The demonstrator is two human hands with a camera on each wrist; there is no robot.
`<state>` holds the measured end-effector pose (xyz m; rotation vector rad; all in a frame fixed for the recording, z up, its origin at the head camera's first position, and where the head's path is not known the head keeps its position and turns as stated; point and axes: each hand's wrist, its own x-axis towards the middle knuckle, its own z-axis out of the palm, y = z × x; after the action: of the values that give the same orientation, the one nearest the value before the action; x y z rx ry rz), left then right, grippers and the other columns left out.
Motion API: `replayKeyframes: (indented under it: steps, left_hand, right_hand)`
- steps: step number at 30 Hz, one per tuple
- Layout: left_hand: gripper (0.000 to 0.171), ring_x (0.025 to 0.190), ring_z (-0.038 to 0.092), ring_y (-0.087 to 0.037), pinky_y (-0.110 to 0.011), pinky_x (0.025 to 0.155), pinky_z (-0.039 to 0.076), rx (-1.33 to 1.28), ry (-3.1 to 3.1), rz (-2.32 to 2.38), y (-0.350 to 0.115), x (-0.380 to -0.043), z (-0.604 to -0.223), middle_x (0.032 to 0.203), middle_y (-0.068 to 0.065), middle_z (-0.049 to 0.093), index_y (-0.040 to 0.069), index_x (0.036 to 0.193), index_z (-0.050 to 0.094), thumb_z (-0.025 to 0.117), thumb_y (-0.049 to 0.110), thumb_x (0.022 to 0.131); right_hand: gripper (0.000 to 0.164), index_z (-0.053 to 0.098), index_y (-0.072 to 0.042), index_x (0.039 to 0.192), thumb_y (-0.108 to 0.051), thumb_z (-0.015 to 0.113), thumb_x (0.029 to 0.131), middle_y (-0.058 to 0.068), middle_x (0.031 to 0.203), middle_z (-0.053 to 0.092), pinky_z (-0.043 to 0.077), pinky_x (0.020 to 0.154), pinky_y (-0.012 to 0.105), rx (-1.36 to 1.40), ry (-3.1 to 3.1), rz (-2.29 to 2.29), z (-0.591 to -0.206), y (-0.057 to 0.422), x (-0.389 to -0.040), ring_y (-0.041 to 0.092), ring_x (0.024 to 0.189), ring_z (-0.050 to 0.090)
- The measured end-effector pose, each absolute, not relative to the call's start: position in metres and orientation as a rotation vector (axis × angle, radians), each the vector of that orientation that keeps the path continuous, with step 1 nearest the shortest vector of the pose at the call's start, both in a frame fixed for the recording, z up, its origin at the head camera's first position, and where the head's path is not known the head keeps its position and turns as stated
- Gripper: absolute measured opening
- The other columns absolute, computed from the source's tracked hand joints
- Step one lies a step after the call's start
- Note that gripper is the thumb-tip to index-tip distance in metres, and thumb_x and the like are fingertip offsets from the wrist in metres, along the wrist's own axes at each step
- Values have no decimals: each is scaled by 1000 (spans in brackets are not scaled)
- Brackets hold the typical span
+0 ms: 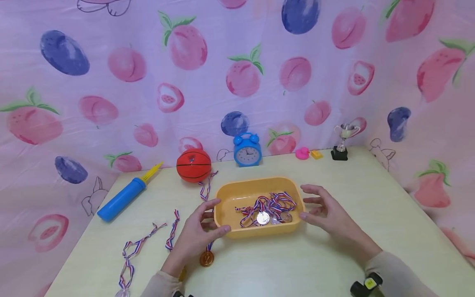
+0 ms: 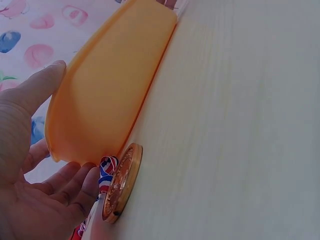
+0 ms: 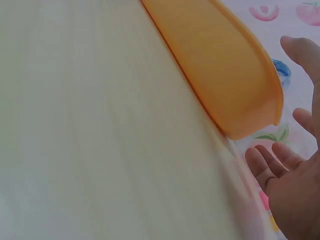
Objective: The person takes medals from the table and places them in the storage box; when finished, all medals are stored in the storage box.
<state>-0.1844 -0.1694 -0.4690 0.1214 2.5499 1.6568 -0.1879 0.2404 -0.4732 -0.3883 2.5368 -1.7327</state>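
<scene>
A yellow plastic basin (image 1: 259, 236) sits on the table with several medals in it, their striped ribbons (image 1: 272, 202) tangled around a silver medal (image 1: 263, 218). At the basin's left end is my left hand (image 1: 198, 229), thumb and fingertips right at the rim, fingers spread and relaxed. My right hand (image 1: 328, 212) is held beside the right end, its fingers loosely extended; the right wrist view shows a gap between them and the basin (image 3: 220, 65). A bronze medal (image 2: 122, 182) with its ribbon lies close by my left fingers.
More ribbons (image 1: 128, 262) lie at the front left, one near a blue pump (image 1: 122, 200). Along the back stand a red basketball (image 1: 193, 166), a blue alarm clock (image 1: 247, 150), a pink duck (image 1: 302, 153), a small yellow block (image 1: 316, 154) and a trophy cup (image 1: 343, 142). Fruit-print cloth hangs behind.
</scene>
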Motion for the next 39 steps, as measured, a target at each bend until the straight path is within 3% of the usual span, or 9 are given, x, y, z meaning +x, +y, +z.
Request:
replayKeyframes:
  steps: [5,13,20,28,33,39]
  left_hand:
    - [78,121,69,-27,-44,105,63,155,2571,1639,-170,-185,-467,150,-2,63,34,160,57,95,32,92]
    - [84,132,68,-28,-53,113,58,283,2605,1639,-187,-179,-454,156,0,62,36,159,56,99,27,88]
    - [84,134,67,-29,-54,112,59,358,2646,1517,-214,-170,-450,154,-6,64,27,154,60,103,22,82]
    - [61,121,69,-25,-41,107,60,517,2522,1361,-228,-164,-461,134,1,72,29,136,75,103,25,82]
    - [59,113,67,-24,-30,99,59,627,2483,1275,-233,-162,-468,127,3,73,29,137,78,102,28,83]
    - [53,108,64,-22,-26,93,56,625,2504,1152,-235,-163,-467,117,6,71,35,129,83,103,35,80]
  right_hand:
    - [69,43,-17,164,-24,79,106,13,172,42,58,104,23,-364,2412,-1833,-483,237,-188,48,155,47]
    - [66,46,-17,161,-20,80,105,15,167,48,57,104,23,-432,2460,-1817,-491,239,-188,43,146,55]
    - [66,46,-17,161,-20,81,105,15,165,51,58,102,23,-439,2472,-1812,-490,237,-190,41,143,57]
    - [66,46,-16,161,-19,81,105,17,160,56,58,101,24,-440,2477,-1814,-490,236,-190,40,137,60]
    - [66,46,-17,161,-20,80,105,18,157,58,58,101,24,-453,2474,-1804,-492,235,-191,38,134,62]
    - [66,46,-18,161,-20,81,105,18,156,58,58,101,23,-442,2477,-1800,-492,234,-192,38,133,62]
